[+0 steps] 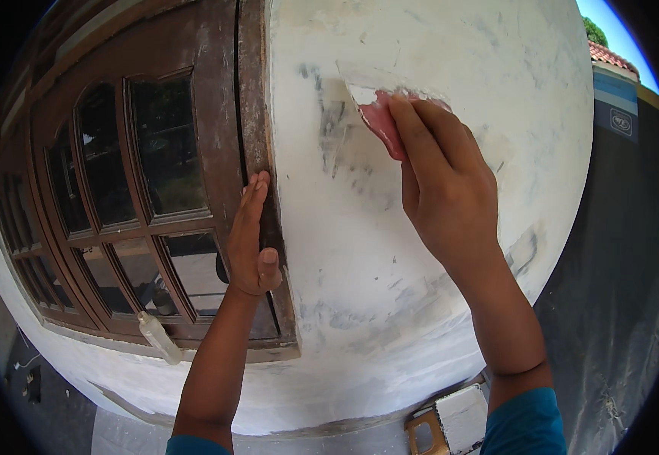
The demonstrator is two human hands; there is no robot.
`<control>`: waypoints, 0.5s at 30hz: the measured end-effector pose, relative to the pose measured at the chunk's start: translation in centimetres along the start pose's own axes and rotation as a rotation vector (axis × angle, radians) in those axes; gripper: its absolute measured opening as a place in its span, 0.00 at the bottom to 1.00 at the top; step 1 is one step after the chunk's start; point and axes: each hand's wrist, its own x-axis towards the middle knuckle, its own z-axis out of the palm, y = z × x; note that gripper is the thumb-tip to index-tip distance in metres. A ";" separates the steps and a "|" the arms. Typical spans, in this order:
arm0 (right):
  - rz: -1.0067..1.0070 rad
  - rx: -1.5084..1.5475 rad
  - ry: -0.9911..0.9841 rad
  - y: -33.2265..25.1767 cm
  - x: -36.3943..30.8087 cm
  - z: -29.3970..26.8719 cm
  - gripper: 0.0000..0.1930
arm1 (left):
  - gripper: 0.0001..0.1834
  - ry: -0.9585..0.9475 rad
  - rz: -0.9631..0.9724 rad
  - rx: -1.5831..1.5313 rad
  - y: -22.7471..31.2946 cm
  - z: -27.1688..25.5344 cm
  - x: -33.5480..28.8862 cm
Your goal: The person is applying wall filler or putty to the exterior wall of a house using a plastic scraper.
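My right hand (pixel 455 189) is closed round a pinkish-red putty scraper (pixel 382 125), held against the pale wall (pixel 390 258). White filler coats the scraper's upper edge, and a thin smear of it shows on the wall just above. Grey patches and streaks mark the plaster around the scraper. My left hand (pixel 250 246) lies with its fingers stretched out along the brown wooden window frame (pixel 254 98), holding nothing.
Brown wooden window sashes (pixel 219 76) with dark glass panes fill the left side. A clear plastic bottle (pixel 158 337) leans at the sill. Below my right forearm stands a yellow-brown object (pixel 426 434) beside a whitish board (pixel 464 417). Dark ground lies at right.
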 end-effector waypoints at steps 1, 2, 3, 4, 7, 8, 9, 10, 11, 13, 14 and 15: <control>0.015 -0.029 -0.022 0.4 0.8 0.8 0.24 | 0.47 0.000 0.007 0.000 0.0 0.1 0.0; 0.015 -0.013 -0.054 0.2 0.9 1.9 0.24 | 0.47 0.001 0.014 0.002 -0.1 0.1 0.0; 0.015 0.003 -0.085 0.0 0.5 3.3 0.23 | 0.47 -0.001 0.015 0.002 -0.2 0.1 0.1; -0.059 -0.142 -0.180 -0.6 -1.0 4.5 0.24 | 0.47 0.007 0.015 0.001 -0.2 0.2 0.0; -0.126 -0.098 -0.348 -4.3 -6.7 4.7 0.26 | 0.46 0.011 0.013 0.000 -0.2 0.0 0.1; -0.127 -0.054 -0.375 -5.2 -8.6 4.1 0.26 | 0.46 0.013 0.007 0.008 -0.1 0.1 0.1; -0.155 -0.053 -0.428 -5.8 -10.2 3.2 0.26 | 0.46 0.010 0.006 0.004 0.1 0.2 0.0; -0.157 0.001 -0.458 -6.4 -11.2 1.7 0.26 | 0.46 0.006 0.001 0.005 0.2 0.2 0.0; -0.159 0.055 -0.486 -6.5 -11.4 0.5 0.26 | 0.45 0.002 -0.002 0.006 0.1 0.2 0.1; -0.142 0.095 -0.456 -5.5 -10.0 -1.1 0.24 | 0.45 -0.005 0.013 0.024 -0.6 0.3 -0.1; -0.125 0.139 -0.430 -5.0 -8.9 -1.7 0.23 | 0.45 -0.012 0.023 0.043 -1.0 0.4 -0.3; -0.099 0.101 -0.316 -4.0 -6.9 -1.7 0.22 | 0.45 -0.010 0.021 0.047 -1.3 0.5 -0.5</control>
